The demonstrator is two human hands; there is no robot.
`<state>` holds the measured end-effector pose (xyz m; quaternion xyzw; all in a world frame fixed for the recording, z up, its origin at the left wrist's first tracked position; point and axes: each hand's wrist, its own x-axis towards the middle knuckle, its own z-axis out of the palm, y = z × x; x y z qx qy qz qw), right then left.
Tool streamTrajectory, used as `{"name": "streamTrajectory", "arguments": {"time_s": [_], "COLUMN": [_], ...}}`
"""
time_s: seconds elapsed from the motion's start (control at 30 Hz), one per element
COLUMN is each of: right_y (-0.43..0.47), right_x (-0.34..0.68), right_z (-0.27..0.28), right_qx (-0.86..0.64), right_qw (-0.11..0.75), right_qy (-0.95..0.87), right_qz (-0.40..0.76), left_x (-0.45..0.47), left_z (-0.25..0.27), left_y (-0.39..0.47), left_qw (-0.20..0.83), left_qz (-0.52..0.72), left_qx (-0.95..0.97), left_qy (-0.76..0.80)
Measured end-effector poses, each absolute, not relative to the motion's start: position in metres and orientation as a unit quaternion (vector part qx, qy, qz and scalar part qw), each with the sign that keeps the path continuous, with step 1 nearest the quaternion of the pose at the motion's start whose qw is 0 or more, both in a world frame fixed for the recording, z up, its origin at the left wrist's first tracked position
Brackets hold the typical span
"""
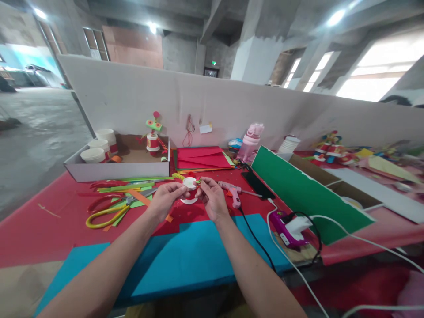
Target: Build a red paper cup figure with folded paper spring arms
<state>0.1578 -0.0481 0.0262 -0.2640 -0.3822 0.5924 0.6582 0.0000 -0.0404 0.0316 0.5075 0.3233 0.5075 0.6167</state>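
My left hand (168,197) is closed in a pinch at the near left side of a small white paper cup (189,182); what sits between its fingertips is hidden. My right hand (212,198) pinches a small green paper piece (198,181) beside the cup's right edge. Behind the fingers, a yellow coiled paper strip (178,176) lies by the cup. Left of my hands are scissors with yellow and red handles (107,216) on green paper strips, and an orange paper strip (139,197). A pink glue gun (234,194) rests just right of my right hand.
A cardboard box (119,172) holds paper cups and a paper-cup figure (153,141). Coloured paper sheets (202,158), a pink bottle (251,141) and a phone (256,184) stand or lie behind. Cables run from a purple power strip (288,232) near a green board (298,194).
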Motion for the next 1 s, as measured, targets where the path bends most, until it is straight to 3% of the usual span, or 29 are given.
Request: {"name": "streamTrajectory", "arguments": {"time_s": [0.17, 0.37, 0.53, 0.77, 1.0], "right_y": [-0.048, -0.048, -0.050, -0.049, -0.051], "right_x": [0.158, 0.159, 0.159, 0.161, 0.157], "right_z": [0.027, 0.028, 0.030, 0.029, 0.027], "right_qx": [-0.272, -0.264, -0.260, -0.241, -0.229], "right_qw": [0.657, 0.658, 0.643, 0.638, 0.604], "right_qy": [-0.380, -0.380, -0.381, -0.347, -0.403], "right_qz": [0.592, 0.594, 0.611, 0.644, 0.648], "left_x": [0.002, 0.000, 0.005, 0.000, 0.002], "left_z": [0.036, 0.038, 0.039, 0.041, 0.049], "left_y": [-0.043, -0.044, -0.049, -0.048, -0.049], "left_qw": [0.662, 0.520, 0.431, 0.376, 0.384], "left_qz": [0.474, 0.486, 0.452, 0.514, 0.543], "left_qx": [0.504, 0.596, 0.709, 0.674, 0.655], "left_qy": [0.288, 0.372, 0.327, 0.375, 0.359]}}
